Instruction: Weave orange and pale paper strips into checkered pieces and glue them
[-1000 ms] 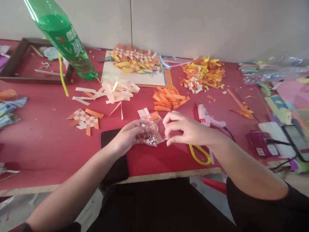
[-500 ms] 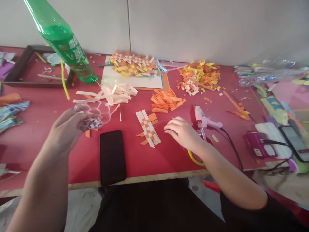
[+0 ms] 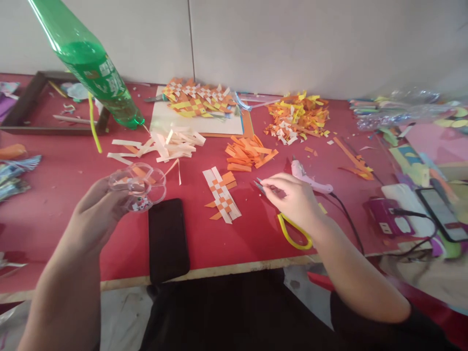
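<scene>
My left hand (image 3: 97, 207) is closed on the rim of a clear plastic compartment case (image 3: 155, 183), holding it above the table. Small black, white and red bits lie in its lower compartment. My right hand (image 3: 292, 197) pinches what look like tweezers; just two grey tips (image 3: 258, 183) poke out past the fingers, apart from each other. Between the hands lies a woven paper piece (image 3: 222, 195) of white and orange strips, with orange ends sticking out at the sides. A black phone (image 3: 168, 241) rests below the case.
Orange strips (image 3: 248, 153) and pale strips (image 3: 177, 144) lie in piles behind. A pink glue gun (image 3: 310, 179) with its cord and a yellow loop (image 3: 292, 239) are by my right hand. A green bottle (image 3: 98, 73) stands back left, near a dark frame (image 3: 47, 130).
My right hand has shifted slightly right and turned, so the grey tips show more clearly. The left hand with the case is a little lower. The view has shifted slightly.
</scene>
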Motion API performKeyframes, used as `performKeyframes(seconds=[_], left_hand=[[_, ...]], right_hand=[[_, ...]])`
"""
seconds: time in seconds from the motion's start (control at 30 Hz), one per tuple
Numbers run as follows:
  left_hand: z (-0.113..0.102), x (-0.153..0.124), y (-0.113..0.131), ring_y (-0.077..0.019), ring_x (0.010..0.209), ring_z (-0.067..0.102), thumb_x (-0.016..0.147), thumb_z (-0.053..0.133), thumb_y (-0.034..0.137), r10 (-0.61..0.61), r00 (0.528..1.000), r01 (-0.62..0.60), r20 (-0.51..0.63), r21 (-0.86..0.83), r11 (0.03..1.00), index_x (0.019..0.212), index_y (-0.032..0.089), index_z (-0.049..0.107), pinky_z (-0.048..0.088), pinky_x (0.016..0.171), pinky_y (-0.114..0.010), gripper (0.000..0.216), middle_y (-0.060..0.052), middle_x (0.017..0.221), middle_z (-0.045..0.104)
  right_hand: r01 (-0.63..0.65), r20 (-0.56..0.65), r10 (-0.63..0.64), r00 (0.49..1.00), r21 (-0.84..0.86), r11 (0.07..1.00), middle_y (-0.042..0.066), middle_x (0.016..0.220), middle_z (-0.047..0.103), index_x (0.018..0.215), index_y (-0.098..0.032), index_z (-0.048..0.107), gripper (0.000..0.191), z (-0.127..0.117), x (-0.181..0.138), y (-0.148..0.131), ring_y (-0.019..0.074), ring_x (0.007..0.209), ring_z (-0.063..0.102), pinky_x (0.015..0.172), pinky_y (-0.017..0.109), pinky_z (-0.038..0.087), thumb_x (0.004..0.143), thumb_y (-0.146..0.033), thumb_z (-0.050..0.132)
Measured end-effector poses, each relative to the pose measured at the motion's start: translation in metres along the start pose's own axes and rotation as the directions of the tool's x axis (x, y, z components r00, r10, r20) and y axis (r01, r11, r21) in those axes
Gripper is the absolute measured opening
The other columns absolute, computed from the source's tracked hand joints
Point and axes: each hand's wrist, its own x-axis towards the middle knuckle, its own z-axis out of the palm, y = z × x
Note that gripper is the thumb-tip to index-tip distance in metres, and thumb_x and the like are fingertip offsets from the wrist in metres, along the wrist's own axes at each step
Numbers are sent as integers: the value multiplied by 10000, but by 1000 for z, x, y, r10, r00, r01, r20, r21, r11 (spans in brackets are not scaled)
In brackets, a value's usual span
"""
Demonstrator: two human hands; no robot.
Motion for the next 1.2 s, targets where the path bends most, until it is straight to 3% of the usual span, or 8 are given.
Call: performKeyframes(seconds=[0.17, 0.27, 0.43, 0.6, 0.73, 0.87, 1.03, 1.2], left_hand=[[16, -14, -8, -141, 742, 655, 715, 665, 108, -63, 998, 65, 17, -146, 987, 1084, 203, 634, 515, 661, -216, 382, -5, 801, 736], [31, -21, -15, -143, 746, 666, 730, 685, 147, -118, 985, 136, 125, -144, 980, 1153, 202, 608, 510, 643, -210, 434, -26, 843, 738], [54, -28, -25, -122, 708, 620, 755, 675, 198, -125, 955, 171, 270, -154, 973, 1198, 207, 588, 489, 621, -208, 451, -21, 880, 711], [69, -33, -30, -120, 712, 602, 772, 664, 203, -115, 927, 182, 357, -161, 970, 1238, 209, 561, 511, 653, -242, 477, -28, 939, 691], [77, -35, -34, -111, 711, 591, 803, 647, 216, -111, 913, 177, 394, -137, 975, 1284, 205, 514, 520, 618, -225, 499, -34, 969, 682], [83, -35, -35, -133, 795, 623, 822, 646, 224, -112, 890, 184, 442, -123, 975, 1313, 202, 489, 548, 621, -226, 516, -56, 1042, 666], [85, -36, -34, -146, 847, 630, 846, 635, 223, -96, 884, 175, 457, -133, 976, 1336, 207, 476, 569, 641, -231, 516, -61, 1051, 650], [84, -34, -36, -148, 869, 616, 868, 618, 226, -80, 885, 158, 459, -134, 978, 1353, 203, 458, 579, 656, -237, 511, -72, 1083, 648]], right_hand=[[149, 245, -109, 963, -150, 977, 61, 810, 682, 809, -165, 697, 188, -2, 0, 4, 185, 780, 641, 696, 304, 517, 892, -97, 543], [225, 366, -127, 922, -240, 944, 73, 776, 638, 720, -148, 666, 259, -3, 3, -4, 184, 753, 592, 639, 287, 474, 837, 13, 500], [295, 454, -109, 884, -360, 885, 117, 748, 606, 676, -113, 647, 300, 4, 10, -20, 208, 762, 537, 609, 289, 410, 716, 119, 461], [365, 497, -168, 851, -331, 870, 92, 682, 577, 608, -128, 613, 285, -2, 25, -23, 186, 691, 500, 581, 288, 374, 686, 124, 504], [346, 357, -251, 900, -235, 908, 63, 763, 601, 722, -148, 648, 258, -20, 37, -37, 161, 743, 535, 690, 285, 453, 893, -47, 484], [350, 115, -363, 925, 118, 929, 45, 788, 626, 794, -159, 675, 232, -24, 33, -63, 142, 758, 561, 728, 276, 496, 942, -130, 498], [407, 216, -451, 866, 220, 887, 73, 836, 648, 878, -122, 701, 210, -19, 25, -76, 169, 800, 579, 742, 310, 517, 926, -78, 501], [383, 150, -425, 893, 241, 892, 69, 838, 655, 875, -131, 701, 215, -21, 28, -74, 158, 788, 594, 747, 303, 530, 937, -97, 498]])
